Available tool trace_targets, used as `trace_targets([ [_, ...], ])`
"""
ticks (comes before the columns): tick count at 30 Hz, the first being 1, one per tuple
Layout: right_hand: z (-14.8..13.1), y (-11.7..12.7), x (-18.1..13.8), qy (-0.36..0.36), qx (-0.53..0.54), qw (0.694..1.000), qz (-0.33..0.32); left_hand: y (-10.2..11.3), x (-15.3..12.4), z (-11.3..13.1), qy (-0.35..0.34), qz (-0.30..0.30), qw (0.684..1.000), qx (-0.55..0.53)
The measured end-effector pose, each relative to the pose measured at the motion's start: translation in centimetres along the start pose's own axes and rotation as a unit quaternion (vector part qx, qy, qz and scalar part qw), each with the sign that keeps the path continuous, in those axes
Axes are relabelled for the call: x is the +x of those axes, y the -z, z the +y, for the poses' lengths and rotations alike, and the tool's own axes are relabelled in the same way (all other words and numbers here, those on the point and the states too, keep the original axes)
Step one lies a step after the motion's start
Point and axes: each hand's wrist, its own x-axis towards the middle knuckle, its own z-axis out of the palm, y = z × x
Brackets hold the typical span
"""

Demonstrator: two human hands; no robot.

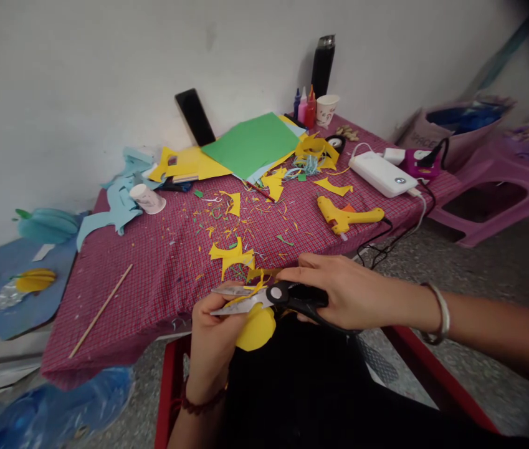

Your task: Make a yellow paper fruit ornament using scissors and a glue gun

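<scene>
My right hand (339,293) grips the black handles of a pair of scissors (276,293), whose blades stand apart and point left. My left hand (215,333) pinches a rounded piece of yellow paper (255,330) close to the blade tips. Part of this paper lies between or just under the blades; the exact cut line is hard to make out. Both hands are over my lap at the table's front edge. Just beyond the blades lie jagged yellow paper offcuts (231,254) among thin trimmings.
The checked tablecloth (152,274) bears a wooden stick (100,310), a paper cup (147,199), green sheets (252,146), a yellow glue gun (348,215) and a white power bank (381,174) with cables. A phone (195,117) leans on the wall. Right stands a pink stool (479,181).
</scene>
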Motion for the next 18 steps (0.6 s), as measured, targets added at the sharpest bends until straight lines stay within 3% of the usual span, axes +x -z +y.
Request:
trace_targets([
  [18,0.93,-0.74,0.06,0.019,0.036,0.999,-0.003,-0.73,0.00,0.27,0.031,-0.034,0.998,-0.035],
])
